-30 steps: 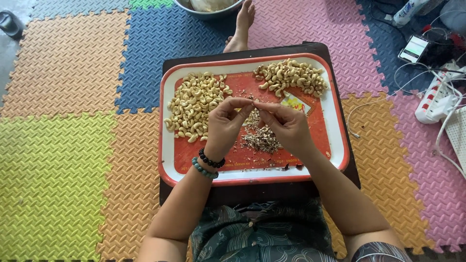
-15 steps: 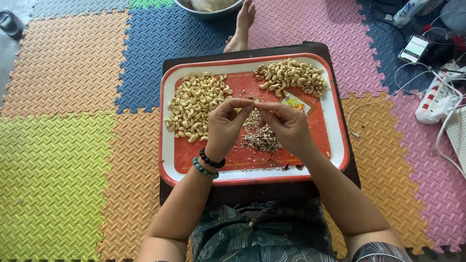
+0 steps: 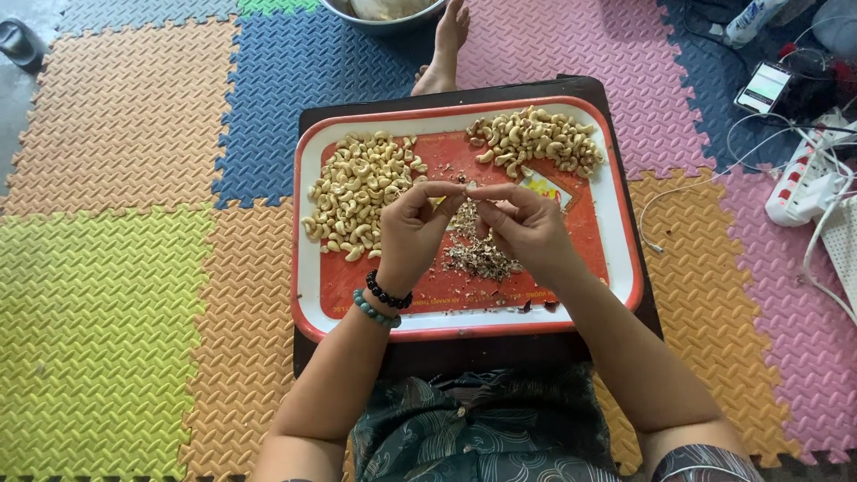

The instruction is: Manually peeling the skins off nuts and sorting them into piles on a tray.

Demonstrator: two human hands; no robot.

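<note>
My left hand (image 3: pixel 411 228) and my right hand (image 3: pixel 527 228) meet fingertip to fingertip above the middle of a red tray with a white rim (image 3: pixel 308 268). Between the fingertips sits a single small cashew nut (image 3: pixel 470 189), pinched from both sides. Under the hands lies a heap of brown skin flakes (image 3: pixel 480 254). A large pile of pale cashews (image 3: pixel 357 192) fills the tray's left side. A second pile of cashews (image 3: pixel 536 140) lies at the tray's far right. My left wrist wears two bead bracelets.
The tray rests on a low dark table (image 3: pixel 616 116) over coloured foam floor mats. A bare foot (image 3: pixel 442 49) and a metal bowl (image 3: pixel 379 16) are beyond the table. A phone (image 3: pixel 761 87), a power strip (image 3: pixel 799 183) and white cables lie at right.
Both hands stay in place over the tray; only the fingertips shift slightly around the nut. The view has moved a little.
</note>
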